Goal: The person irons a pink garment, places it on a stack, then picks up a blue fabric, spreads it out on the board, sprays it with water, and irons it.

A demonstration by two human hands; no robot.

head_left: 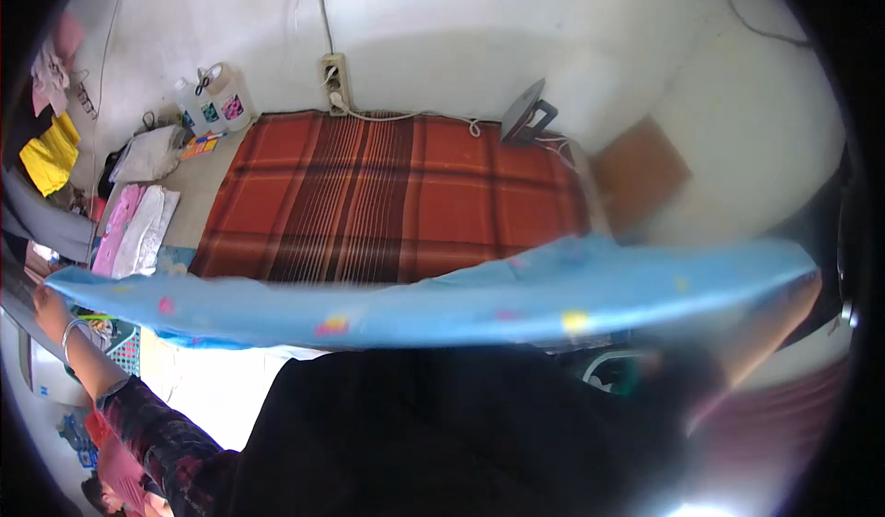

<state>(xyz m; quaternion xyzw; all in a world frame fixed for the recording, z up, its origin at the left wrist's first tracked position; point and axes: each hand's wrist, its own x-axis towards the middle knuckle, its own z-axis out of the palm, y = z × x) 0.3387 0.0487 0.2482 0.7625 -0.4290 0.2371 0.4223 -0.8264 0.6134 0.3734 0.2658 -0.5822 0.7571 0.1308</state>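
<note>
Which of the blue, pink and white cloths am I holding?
The light blue cloth with yellow and pink patches, spanning from your left hand to your right hand; the pink cloth and white cloth lie unheld.

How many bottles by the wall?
3 visible, grouped left of the red plaid cloth: left bottle, middle bottle, and larger right bottle, all by the wall. They overlap, so another could be hidden behind.

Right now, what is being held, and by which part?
A blue cloth, stretched wide: left hand at one end, right hand at the other.
</note>
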